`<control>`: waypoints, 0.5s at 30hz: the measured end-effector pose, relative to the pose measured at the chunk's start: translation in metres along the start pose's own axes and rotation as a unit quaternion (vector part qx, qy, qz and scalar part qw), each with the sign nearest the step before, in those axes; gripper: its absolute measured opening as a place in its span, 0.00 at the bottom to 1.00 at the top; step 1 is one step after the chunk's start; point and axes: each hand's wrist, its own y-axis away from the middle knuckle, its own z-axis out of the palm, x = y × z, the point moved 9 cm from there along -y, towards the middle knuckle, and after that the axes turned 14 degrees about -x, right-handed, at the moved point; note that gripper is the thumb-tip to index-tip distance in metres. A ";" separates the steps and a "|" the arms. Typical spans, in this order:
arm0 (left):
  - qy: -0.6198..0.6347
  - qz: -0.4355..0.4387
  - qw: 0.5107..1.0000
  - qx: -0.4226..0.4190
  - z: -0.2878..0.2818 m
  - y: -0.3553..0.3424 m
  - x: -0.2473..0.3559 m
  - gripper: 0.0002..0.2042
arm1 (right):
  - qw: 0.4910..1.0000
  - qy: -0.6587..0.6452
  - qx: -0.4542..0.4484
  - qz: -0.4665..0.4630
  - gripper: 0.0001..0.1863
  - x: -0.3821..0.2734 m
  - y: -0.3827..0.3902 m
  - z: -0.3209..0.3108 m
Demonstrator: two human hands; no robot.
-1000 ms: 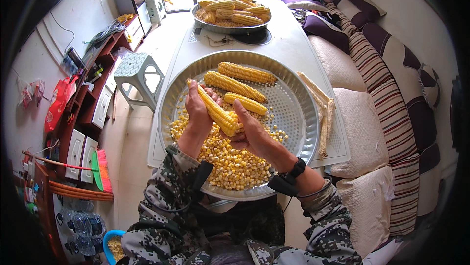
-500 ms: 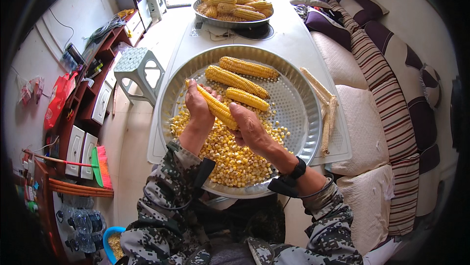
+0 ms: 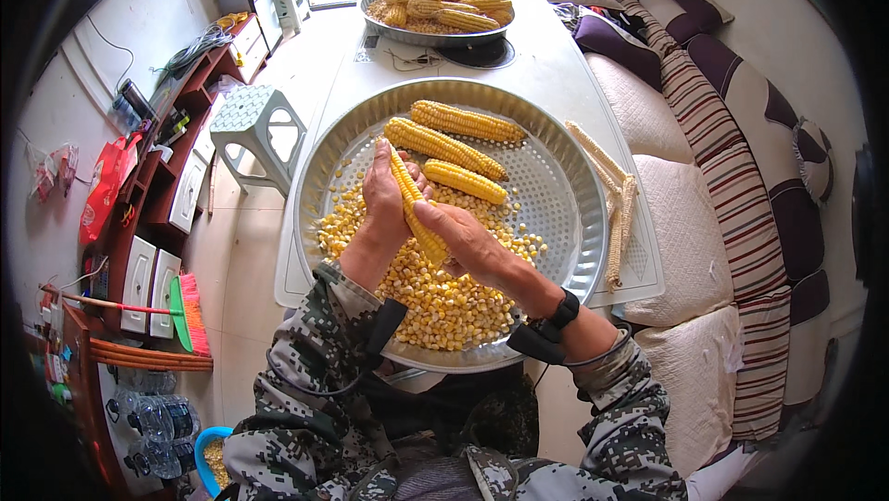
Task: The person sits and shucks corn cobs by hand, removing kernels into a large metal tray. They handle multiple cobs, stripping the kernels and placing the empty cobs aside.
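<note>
Both my hands are closed round one ear of corn, held slantwise over a wide metal pan. My left hand grips its left side, fingers behind it. My right hand wraps the lower part, with the thumb pressed on the kernels. Beneath them a heap of loose yellow kernels covers the near and left part of the perforated pan bottom. Beyond my hands lie three more ears: a far ear, a middle ear and a shorter ear.
Bare cobs lie on the white table right of the pan. At the far end, a second pan is piled with corn. A sofa runs along the right; a plastic stool and a broom stand left.
The held ear has turned to a steeper slant. My left hand has shifted slightly right, and my right thumb has moved left along the ear. The other ears rest as before.
</note>
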 end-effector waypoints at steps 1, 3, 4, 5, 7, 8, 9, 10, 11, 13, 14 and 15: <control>0.020 -0.004 1.000 -0.008 0.001 0.000 -0.001 0.20 | 1.000 -0.022 0.007 -0.009 0.31 0.001 0.001 -0.002; 0.068 -0.012 0.998 -0.005 0.007 0.000 -0.002 0.20 | 0.997 -0.066 0.020 -0.028 0.30 0.002 0.001 -0.006; 0.092 -0.016 0.996 -0.003 0.010 0.001 -0.002 0.20 | 0.998 -0.013 0.045 -0.036 0.28 -0.001 0.003 -0.009; 0.068 -0.010 0.998 -0.006 0.009 0.001 -0.001 0.20 | 0.998 -0.018 0.052 -0.028 0.29 -0.002 0.004 -0.008; 0.018 0.003 1.000 -0.010 0.005 0.003 0.003 0.20 | 0.997 -0.030 0.067 -0.011 0.31 -0.006 0.007 -0.005; -0.001 -0.007 1.000 -0.009 0.006 0.003 0.000 0.20 | 0.996 -0.024 0.085 0.022 0.34 0.001 0.006 -0.012; -0.019 -0.016 1.000 -0.007 0.007 0.002 -0.003 0.20 | 0.996 0.028 0.078 0.025 0.35 0.002 0.004 -0.013; -0.038 -0.026 0.999 -0.006 0.008 0.001 -0.006 0.21 | 0.994 0.080 0.071 0.028 0.36 0.005 0.002 -0.014; -0.026 -0.032 0.999 -0.021 0.009 0.001 -0.008 0.21 | 0.989 0.130 0.061 0.030 0.37 0.012 -0.004 -0.015; 0.000 -0.047 0.997 -0.055 0.011 -0.002 -0.013 0.21 | 0.996 0.067 0.054 -0.016 0.34 0.024 -0.010 -0.020; 0.058 -0.037 0.997 -0.040 0.005 -0.001 -0.012 0.21 | 0.999 0.026 0.039 -0.007 0.32 0.020 -0.009 -0.017; 0.050 -0.033 0.997 -0.041 0.004 0.000 -0.011 0.21 | 0.999 -0.016 0.028 0.001 0.31 0.015 -0.007 -0.012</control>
